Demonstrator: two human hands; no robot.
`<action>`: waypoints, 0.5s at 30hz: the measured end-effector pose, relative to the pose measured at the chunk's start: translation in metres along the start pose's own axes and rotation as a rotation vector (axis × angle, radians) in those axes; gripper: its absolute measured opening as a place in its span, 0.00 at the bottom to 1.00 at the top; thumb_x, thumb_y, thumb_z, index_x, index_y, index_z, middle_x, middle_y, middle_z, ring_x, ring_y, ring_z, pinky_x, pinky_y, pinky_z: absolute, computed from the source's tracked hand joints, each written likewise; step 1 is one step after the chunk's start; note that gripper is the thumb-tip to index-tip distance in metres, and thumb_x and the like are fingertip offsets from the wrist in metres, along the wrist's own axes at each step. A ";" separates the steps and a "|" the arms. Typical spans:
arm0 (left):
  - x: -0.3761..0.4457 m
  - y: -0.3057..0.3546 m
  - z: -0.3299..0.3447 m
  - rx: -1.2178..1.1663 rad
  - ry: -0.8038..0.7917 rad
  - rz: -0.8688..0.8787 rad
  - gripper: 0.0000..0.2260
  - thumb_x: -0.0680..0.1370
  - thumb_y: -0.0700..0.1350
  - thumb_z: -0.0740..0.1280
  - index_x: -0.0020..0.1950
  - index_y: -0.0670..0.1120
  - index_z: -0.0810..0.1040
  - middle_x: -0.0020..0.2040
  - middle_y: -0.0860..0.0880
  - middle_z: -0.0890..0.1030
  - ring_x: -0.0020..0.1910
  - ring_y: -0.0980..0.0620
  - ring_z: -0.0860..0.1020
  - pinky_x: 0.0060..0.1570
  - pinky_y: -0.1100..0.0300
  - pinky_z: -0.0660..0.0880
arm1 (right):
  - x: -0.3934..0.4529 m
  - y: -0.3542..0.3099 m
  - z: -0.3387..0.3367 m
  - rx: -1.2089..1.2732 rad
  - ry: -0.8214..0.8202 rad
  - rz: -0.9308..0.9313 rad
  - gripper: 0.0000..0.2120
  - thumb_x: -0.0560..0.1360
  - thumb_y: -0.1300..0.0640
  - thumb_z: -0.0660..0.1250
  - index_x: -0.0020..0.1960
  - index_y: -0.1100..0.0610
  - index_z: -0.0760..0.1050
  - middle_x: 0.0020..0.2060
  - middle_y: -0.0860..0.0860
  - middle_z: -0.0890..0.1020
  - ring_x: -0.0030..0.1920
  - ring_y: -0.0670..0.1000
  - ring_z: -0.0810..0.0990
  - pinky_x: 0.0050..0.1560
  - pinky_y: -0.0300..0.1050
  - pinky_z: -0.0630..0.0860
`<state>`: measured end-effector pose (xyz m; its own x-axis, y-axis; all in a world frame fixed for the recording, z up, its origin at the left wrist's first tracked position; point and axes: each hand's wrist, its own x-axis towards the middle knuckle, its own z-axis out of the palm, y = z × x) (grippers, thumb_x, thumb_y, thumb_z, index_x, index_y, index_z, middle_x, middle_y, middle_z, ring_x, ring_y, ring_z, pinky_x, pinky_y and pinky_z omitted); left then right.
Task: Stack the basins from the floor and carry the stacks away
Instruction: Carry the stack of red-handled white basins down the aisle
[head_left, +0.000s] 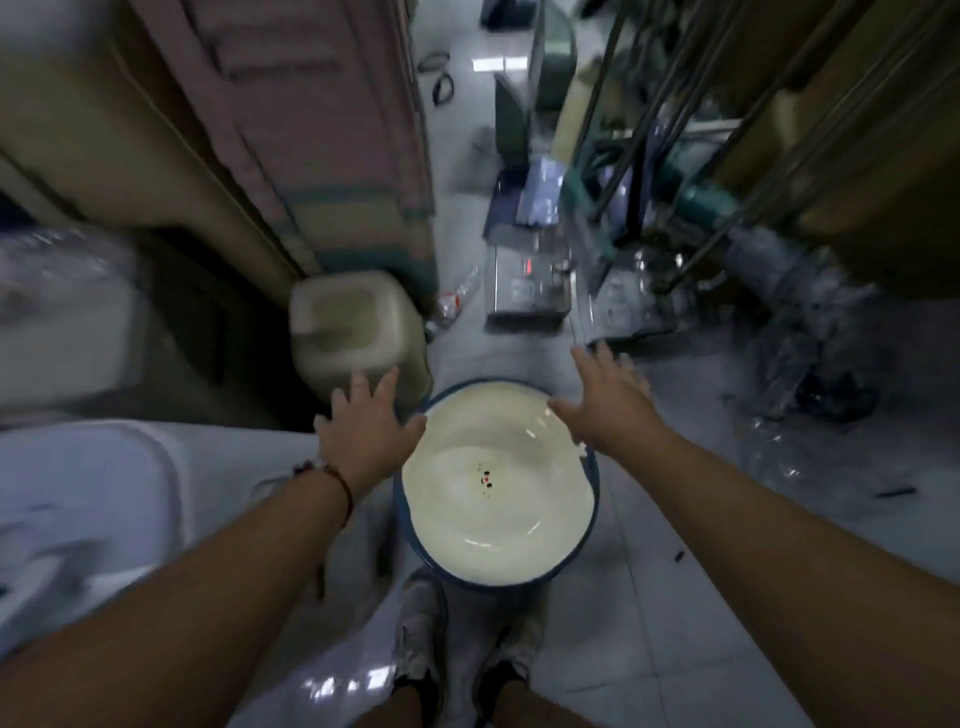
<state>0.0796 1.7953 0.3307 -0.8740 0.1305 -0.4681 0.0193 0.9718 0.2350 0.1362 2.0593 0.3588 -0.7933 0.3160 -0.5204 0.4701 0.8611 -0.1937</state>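
A round basin (498, 499), cream inside with a dark blue outer wall and a small printed figure at its bottom, stands on the floor just in front of my feet. My left hand (366, 431) hovers at its left rim, fingers spread, holding nothing. My right hand (608, 400) is stretched over the far right rim, fingers apart, also empty. Whether either hand touches the rim I cannot tell. Whether more basins sit nested under the top one I cannot tell.
A beige plastic jerrycan (353, 332) stands left of the basin. A white tub or lid (93, 483) lies at the left. A tall cabinet (311, 130) rises behind. Machinery, pipes and plastic wrap (779, 291) crowd the right. A narrow tiled aisle (457, 171) runs ahead.
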 end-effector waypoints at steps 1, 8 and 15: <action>-0.011 0.010 -0.047 0.023 0.035 0.024 0.34 0.76 0.65 0.62 0.79 0.56 0.55 0.80 0.43 0.55 0.74 0.36 0.61 0.68 0.37 0.64 | -0.017 -0.020 -0.041 -0.007 0.029 -0.038 0.38 0.77 0.38 0.62 0.80 0.48 0.50 0.80 0.53 0.49 0.78 0.60 0.49 0.76 0.59 0.51; -0.139 0.042 -0.311 0.150 0.357 0.117 0.37 0.76 0.68 0.59 0.80 0.56 0.51 0.80 0.43 0.53 0.75 0.37 0.59 0.69 0.40 0.62 | -0.156 -0.139 -0.273 -0.018 0.218 -0.314 0.38 0.77 0.35 0.60 0.80 0.48 0.51 0.80 0.53 0.51 0.78 0.61 0.50 0.75 0.62 0.52; -0.272 0.008 -0.460 0.112 0.688 0.062 0.42 0.71 0.74 0.53 0.80 0.57 0.50 0.81 0.44 0.51 0.78 0.38 0.55 0.71 0.38 0.61 | -0.273 -0.225 -0.393 -0.019 0.417 -0.717 0.35 0.78 0.36 0.57 0.80 0.47 0.51 0.80 0.52 0.53 0.79 0.58 0.51 0.76 0.60 0.52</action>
<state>0.0936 1.6775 0.8521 -0.9779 0.0685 0.1974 0.0968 0.9858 0.1375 0.0955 1.9360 0.8713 -0.9782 -0.1934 0.0759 -0.2077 0.9154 -0.3447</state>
